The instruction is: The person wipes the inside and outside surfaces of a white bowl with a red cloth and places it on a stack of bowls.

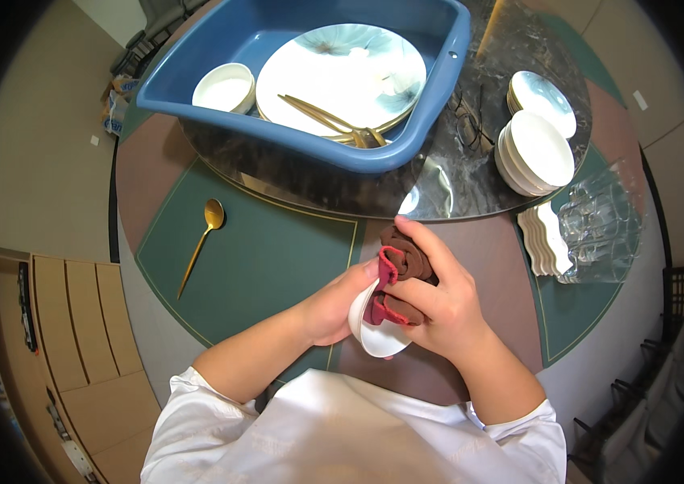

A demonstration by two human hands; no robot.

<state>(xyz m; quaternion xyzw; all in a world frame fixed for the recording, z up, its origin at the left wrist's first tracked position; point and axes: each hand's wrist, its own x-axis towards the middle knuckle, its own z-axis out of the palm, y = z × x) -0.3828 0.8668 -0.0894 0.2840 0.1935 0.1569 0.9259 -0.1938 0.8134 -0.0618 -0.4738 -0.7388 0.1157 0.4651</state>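
Observation:
My left hand (337,308) grips a small white bowl (383,340) by its left side, thumb near the rim. In my right hand (447,296) is a bunched brown cloth (405,257) with a red edge, pressed into and against the bowl. The cloth covers much of the bowl's inside. Both hands are close together above the near side of the round table. A gold spoon (213,213) lies on a green placemat (263,266) to the left of my hands.
A blue plastic basin (317,151) on the dark marbled turntable (342,193) holds large plates (330,72), a white bowl (224,88) and gold cutlery (342,124). At right stand stacked bowls (538,151), small plates (544,103), wavy white dishes (541,239) and glasses (599,227). Eyeglasses (472,124) lie near the basin.

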